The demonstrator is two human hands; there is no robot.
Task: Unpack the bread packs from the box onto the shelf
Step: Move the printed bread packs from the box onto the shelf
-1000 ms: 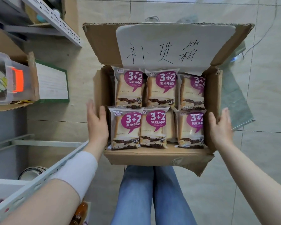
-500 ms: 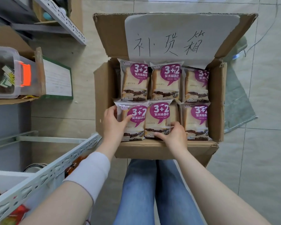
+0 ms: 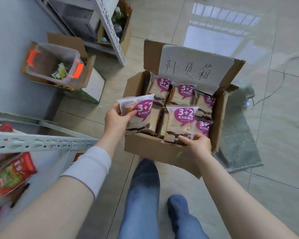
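— The left grip [image 3: 116, 116] is clamped on the top corner of a clear plastic bread pack with a purple speech-bubble label [image 3: 141, 111], thumb on its front. It holds the pack tilted above the left side of the box. The right grip [image 3: 197, 144] pinches the bottom edge of a second bread pack of the same kind [image 3: 179, 123], upright over the box's near wall.

— How do the packs look?

— Pale sliced bread with a dark filling band low down, seen through clear wrap. The purple bubble reads "3+2" in white, with Chinese characters beneath. The small tag on the left pack is too blurred to read.

— And around them?

— There are further bread packs [image 3: 181, 95] standing in rows inside the open brown cardboard box [image 3: 145, 152] on the tiled floor [image 3: 274, 118]. A white sheet [image 3: 193, 69] on its raised back flap bears the handwritten black characters "补货箱". To the left, the grey perforated metal shelf [image 3: 41, 142] carries red snack packets [image 3: 9, 175].
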